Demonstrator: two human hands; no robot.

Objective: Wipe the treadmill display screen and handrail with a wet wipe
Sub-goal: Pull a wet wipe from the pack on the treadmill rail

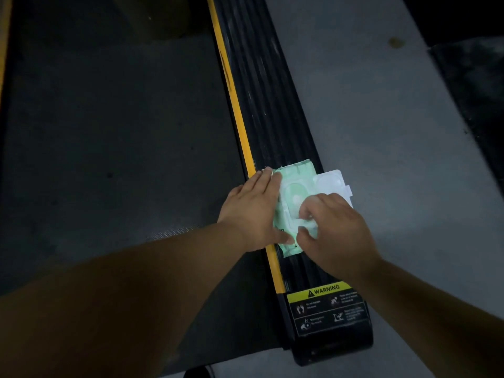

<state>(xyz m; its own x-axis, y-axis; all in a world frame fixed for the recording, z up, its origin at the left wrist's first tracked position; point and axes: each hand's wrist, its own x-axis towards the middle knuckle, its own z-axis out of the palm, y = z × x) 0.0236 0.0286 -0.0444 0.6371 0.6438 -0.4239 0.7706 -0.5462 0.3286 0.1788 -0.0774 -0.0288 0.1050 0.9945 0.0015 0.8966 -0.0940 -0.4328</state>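
Forearms reach in from the bottom edge toward a green pack (296, 170) of wet wipes lying across the ribbed side rail (261, 85) of the treadmill, beside the dark belt (109, 132). Left hand (252, 211) lies flat on the pack's near end with straight fingers, probably pinning it so it does not lift or slide while a sheet is drawn. Right hand (335, 230) has its fingers curled at the oval opening, where they seem to pinch a wipe (306, 216); the glare makes the grip hard to read. White lid (331, 182) is flipped open and hangs off the rail's outer edge, clear of the opening. Below the pack a warning label (327, 306) marks the rail's end. Neither screen nor handrail is in view, so wiping looks not yet begun.
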